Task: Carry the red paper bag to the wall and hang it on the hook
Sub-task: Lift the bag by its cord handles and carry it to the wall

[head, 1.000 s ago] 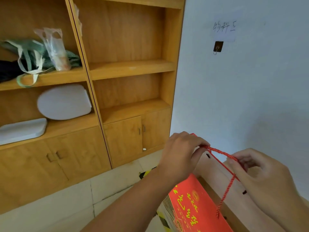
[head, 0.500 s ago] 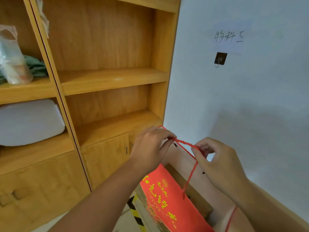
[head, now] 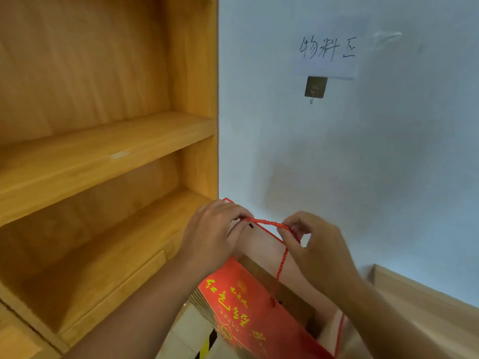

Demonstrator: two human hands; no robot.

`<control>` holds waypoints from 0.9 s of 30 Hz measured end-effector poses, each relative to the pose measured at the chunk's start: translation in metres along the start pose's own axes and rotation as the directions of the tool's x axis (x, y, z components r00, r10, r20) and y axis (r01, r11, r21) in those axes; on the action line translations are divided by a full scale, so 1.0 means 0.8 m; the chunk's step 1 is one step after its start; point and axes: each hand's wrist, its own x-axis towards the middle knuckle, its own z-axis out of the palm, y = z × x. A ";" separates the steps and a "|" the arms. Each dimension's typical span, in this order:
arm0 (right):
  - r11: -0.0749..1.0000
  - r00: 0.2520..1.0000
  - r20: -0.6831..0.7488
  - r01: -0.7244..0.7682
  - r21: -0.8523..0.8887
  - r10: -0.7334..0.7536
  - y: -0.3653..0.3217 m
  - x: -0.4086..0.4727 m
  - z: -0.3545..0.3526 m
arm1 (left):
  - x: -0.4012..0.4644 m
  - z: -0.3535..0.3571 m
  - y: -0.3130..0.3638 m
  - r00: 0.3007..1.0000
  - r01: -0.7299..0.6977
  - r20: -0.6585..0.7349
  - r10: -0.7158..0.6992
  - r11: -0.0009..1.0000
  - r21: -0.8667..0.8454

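Note:
The red paper bag point(head: 241, 304) with yellow lettering hangs open low in the middle, close to the pale wall point(head: 388, 164). Its red cord handle point(head: 267, 223) is stretched taut between my two hands. My left hand point(head: 210, 237) pinches one end of the cord and my right hand point(head: 313, 244) pinches the other. A small metal hook point(head: 315, 88) on a square plate sits on the wall well above the hands, under a paper label point(head: 326, 55) with handwriting.
A wooden shelf unit point(head: 103, 141) fills the left side, its edge meeting the wall. A wooden ledge point(head: 420, 301) runs along the wall at lower right. Pale floor tiles point(head: 186, 338) show below the bag.
The view has closed in on the wall and the hook looks larger and nearer. My hands have come closer together on the cord and risen slightly with the bag.

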 end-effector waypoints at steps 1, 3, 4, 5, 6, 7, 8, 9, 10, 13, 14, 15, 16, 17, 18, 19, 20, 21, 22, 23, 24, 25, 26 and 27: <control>1.000 1.000 -0.005 -0.011 -0.010 0.011 -0.002 0.009 0.008 | 0.011 0.000 -0.010 1.000 -0.006 0.004 0.006 1.000 -0.003; 0.999 1.000 -0.007 -0.031 -0.028 0.030 -0.003 0.028 0.023 | 0.034 0.003 -0.025 1.000 -0.016 0.010 0.016 1.000 -0.019; 0.999 0.999 -0.011 -0.038 -0.033 0.037 -0.001 0.039 0.028 | 0.046 0.006 -0.031 1.000 -0.016 0.013 0.017 0.999 -0.034; 0.998 0.999 -0.014 -0.046 -0.036 0.045 0.002 0.050 0.032 | 0.058 0.010 -0.036 1.000 -0.011 0.020 0.012 0.999 -0.050; 0.998 0.999 -0.018 -0.051 -0.038 0.050 0.005 0.060 0.036 | 0.070 0.015 -0.041 1.000 -0.004 0.025 0.005 0.998 -0.064; 0.998 0.998 -0.020 -0.054 -0.039 0.053 0.010 0.071 0.039 | 0.081 0.021 -0.045 1.000 -0.003 0.023 0.005 0.997 -0.074; 0.998 0.998 -0.023 -0.059 -0.037 0.058 0.016 0.082 0.041 | 0.092 0.027 -0.051 1.000 -0.007 0.018 0.009 0.997 -0.079; 0.997 0.997 -0.029 -0.066 -0.026 0.065 0.021 0.093 0.042 | 0.104 0.033 -0.056 1.000 -0.011 0.018 0.013 0.996 -0.088; 0.997 0.997 -0.037 -0.075 -0.010 0.075 0.027 0.105 0.043 | 0.116 0.038 -0.060 1.000 -0.013 0.023 0.015 0.995 -0.104; 0.993 0.992 -0.047 -0.114 0.035 0.116 0.046 0.140 0.042 | 0.156 0.056 -0.071 0.998 -0.019 0.051 0.028 0.988 -0.156; 0.991 0.990 -0.056 -0.127 0.050 0.129 0.053 0.153 0.041 | 0.170 0.062 -0.074 0.998 -0.018 0.061 0.029 0.984 -0.177; 0.989 0.988 -0.071 -0.134 0.060 0.138 0.059 0.166 0.039 | 0.183 0.069 -0.077 0.997 -0.017 0.069 0.031 0.980 -0.197; 0.988 0.986 -0.088 -0.139 0.064 0.145 0.065 0.178 0.036 | 0.195 0.076 -0.079 0.997 -0.010 0.078 0.028 0.975 -0.220; 0.987 0.983 -0.102 -0.144 0.064 0.151 0.070 0.191 0.033 | 0.208 0.082 -0.082 0.996 0.001 0.089 0.022 0.968 -0.250; 0.986 0.981 -0.112 -0.152 0.065 0.159 0.074 0.205 0.030 | 0.222 0.087 -0.084 0.995 0.011 0.102 0.019 0.959 -0.284; 0.985 0.979 -0.119 -0.161 0.066 0.167 0.079 0.218 0.027 | 0.236 0.093 -0.086 0.993 0.018 0.118 0.021 0.948 -0.319; 0.984 0.977 -0.121 -0.168 0.068 0.175 0.084 0.233 0.024 | 0.250 0.098 -0.089 0.991 0.021 0.132 0.028 0.935 -0.354; 0.982 0.976 -0.122 -0.173 0.071 0.181 0.090 0.247 0.020 | 0.266 0.104 -0.092 0.989 0.021 0.141 0.037 0.921 -0.389; 0.982 0.975 -0.123 -0.175 0.076 0.183 0.095 0.262 0.017 | 0.283 0.110 -0.096 0.988 0.022 0.146 0.044 0.906 -0.423; 0.982 0.975 -0.128 -0.173 0.081 0.182 0.100 0.278 0.015 | 0.301 0.115 -0.099 0.988 0.026 0.149 0.048 0.889 -0.457; 0.981 0.973 -0.139 -0.174 0.088 0.185 0.105 0.294 0.013 | 0.317 0.121 -0.103 0.987 0.030 0.153 0.052 0.873 -0.488; 0.979 0.969 -0.153 -0.181 0.093 0.194 0.112 0.311 0.011 | 0.337 0.129 -0.108 0.986 0.028 0.153 0.060 0.855 -0.518; 0.978 0.967 -0.161 -0.185 0.096 0.199 0.117 0.324 0.008 | 0.354 0.136 -0.111 0.987 0.028 0.150 0.064 0.839 -0.543; 0.978 0.965 -0.167 -0.186 0.096 0.200 0.120 0.335 0.006 | 0.368 0.140 -0.112 0.987 0.024 0.146 0.070 0.829 -0.558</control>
